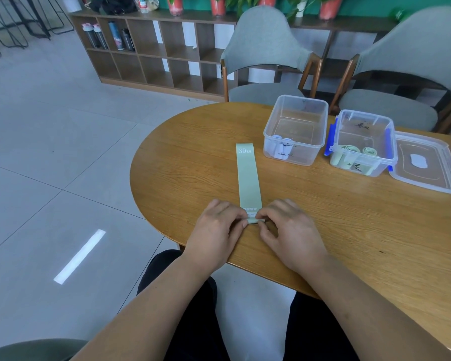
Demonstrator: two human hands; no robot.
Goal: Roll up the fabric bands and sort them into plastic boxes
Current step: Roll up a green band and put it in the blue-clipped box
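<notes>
Far left of both grips: grey tiled floor [37,152] with a bright light streak [80,256] on it. Beyond the grips and to their left: brown cubby shelf [146,48] by the wall, bottles [94,35] in its upper left cubbies, red plant pots [218,5] on top.

Left grip [219,227]: on the oval wooden desk [188,157] near its front edge, fingers curled, pinching the near end of the green band [248,178] from the left side.

The green band lies flat on the desk and runs straight away from the two grips. "30 LB" is printed at its far end. Its near end sits between the grips and looks turned over into a small first fold.

Right grip [289,230]: just beside the left grip, fingertips nearly meeting it, fingers curled, pinching the same near end from the right side. Both grips grasp the band.

Beyond the right grip and to its right: open clear box [320,131], white rolled bands [281,148] in its near left corner, handwriting on the front wall. Grey chair [263,35] behind it.

Further right, just beside it: second box [365,113] with blue clips, open, green rolled bands [359,151] along its near wall, a second grey chair [422,48] behind.

Furthest right of the grips: clear lid [427,183] flat on the desk, close against the second box; cannot tell if touching.
</notes>
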